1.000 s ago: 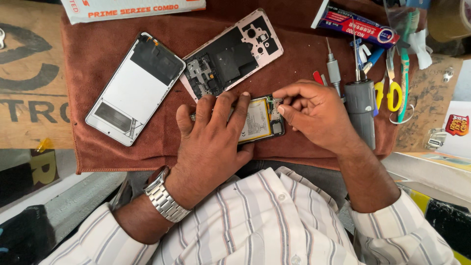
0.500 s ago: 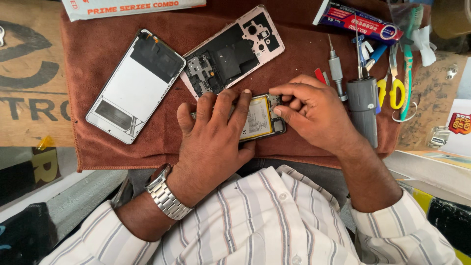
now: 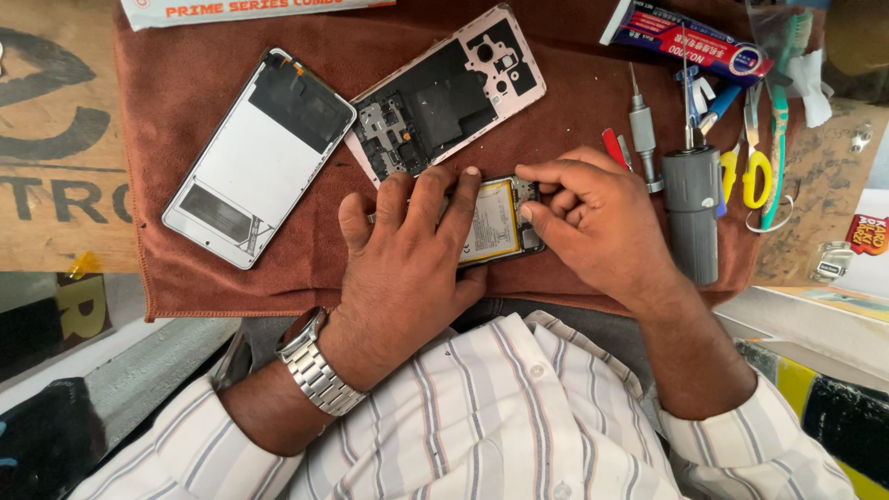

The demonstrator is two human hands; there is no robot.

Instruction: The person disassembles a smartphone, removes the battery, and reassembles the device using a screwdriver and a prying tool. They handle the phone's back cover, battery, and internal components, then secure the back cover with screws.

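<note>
An opened phone body (image 3: 500, 222) with a pale battery lies on a brown cloth (image 3: 185, 268). My left hand (image 3: 407, 259) presses flat over its left half, fingers spread, holding it down. My right hand (image 3: 593, 218) rests on the phone's right end with thumb and forefinger pinched at its top edge; whatever they pinch is too small to see. A detached screen panel (image 3: 255, 157) lies face down at the left. A pink back frame (image 3: 444, 93) lies above the hands.
A grey cylindrical tool (image 3: 693, 208), a small screwdriver (image 3: 641, 130), yellow-handled scissors (image 3: 755, 176) and a glue tube (image 3: 685, 42) lie at the right. A printed box (image 3: 259, 9) sits at the top edge. The wooden table (image 3: 56, 185) extends left.
Both hands stay on the phone. My right fingers have shifted slightly at its top right edge.
</note>
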